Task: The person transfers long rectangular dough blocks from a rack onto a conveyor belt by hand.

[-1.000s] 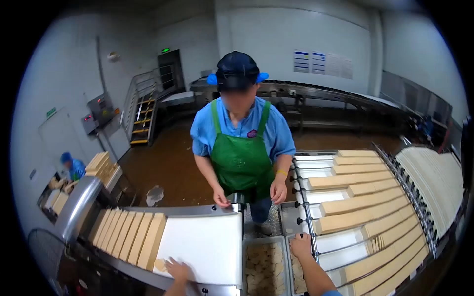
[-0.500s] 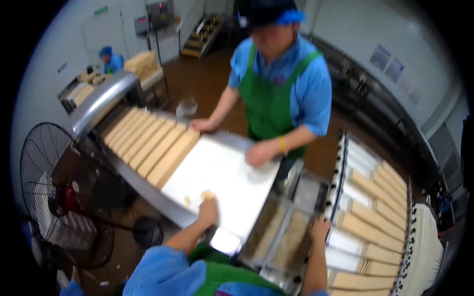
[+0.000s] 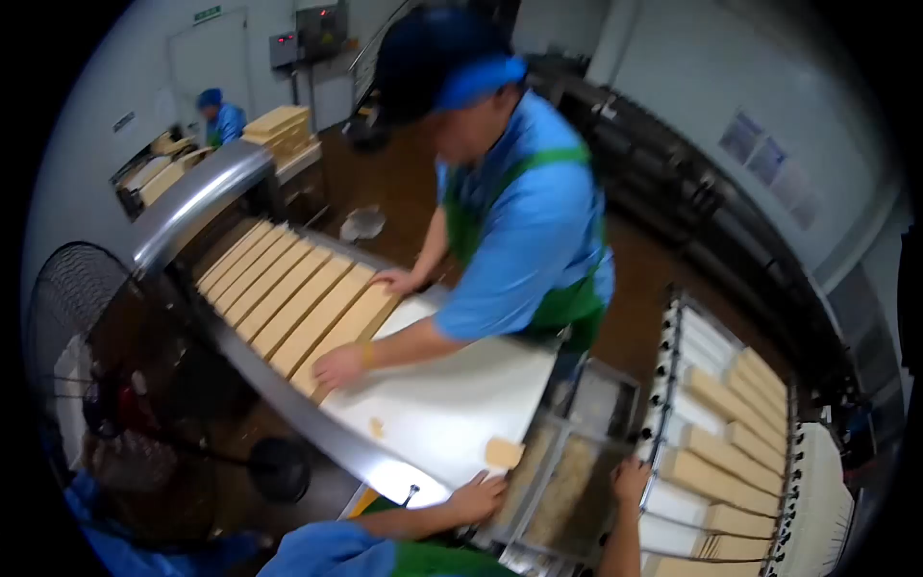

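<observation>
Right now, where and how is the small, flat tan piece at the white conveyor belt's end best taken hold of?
Probably pinch the tan piece by its outer edge, coming from the near side, where the bare left hand is; the piece lies flat and seems to jut past the end of the belt.

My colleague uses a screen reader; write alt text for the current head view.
The wearer's left hand is at a white belt's end, near a loose piece; the right hand is beside a second belt. A co-worker in a green apron has both hands on tan slabs.
</observation>
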Demonstrator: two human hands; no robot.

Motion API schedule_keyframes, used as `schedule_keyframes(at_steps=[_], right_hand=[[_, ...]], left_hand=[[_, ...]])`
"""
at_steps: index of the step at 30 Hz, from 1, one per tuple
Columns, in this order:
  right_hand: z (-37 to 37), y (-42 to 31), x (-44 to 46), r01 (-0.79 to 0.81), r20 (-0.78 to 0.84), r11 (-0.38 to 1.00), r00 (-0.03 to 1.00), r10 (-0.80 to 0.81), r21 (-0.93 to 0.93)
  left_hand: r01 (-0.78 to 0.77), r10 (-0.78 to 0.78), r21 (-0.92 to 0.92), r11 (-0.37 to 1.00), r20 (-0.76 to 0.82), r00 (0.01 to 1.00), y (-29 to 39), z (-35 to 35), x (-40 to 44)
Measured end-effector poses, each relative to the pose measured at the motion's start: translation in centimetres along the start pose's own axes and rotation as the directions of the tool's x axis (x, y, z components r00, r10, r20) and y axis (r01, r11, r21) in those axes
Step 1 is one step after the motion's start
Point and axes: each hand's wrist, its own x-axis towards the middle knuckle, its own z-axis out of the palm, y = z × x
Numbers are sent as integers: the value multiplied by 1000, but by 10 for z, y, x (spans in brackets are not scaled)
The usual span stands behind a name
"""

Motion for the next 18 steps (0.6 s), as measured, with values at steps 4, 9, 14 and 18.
schedule_keyframes(at_steps=[4, 9, 14, 18], right_hand=[[5, 5, 0, 12, 26, 999, 1000, -11, -30], [2, 4, -1, 45, -35, 998, 998, -44, 38], [-7, -1, 0, 41, -25, 997, 999, -39, 63], [-11, -2, 3, 0, 22, 990, 1000, -3, 139]], left_hand=[[-47, 45, 34, 998, 45, 998, 3, -19, 4], [-35, 34, 18, 999, 50, 998, 2, -20, 5], [-66, 60, 27, 997, 191, 980, -4, -26, 10], [-78, 69, 41, 996, 190, 979, 0, -26, 8]])
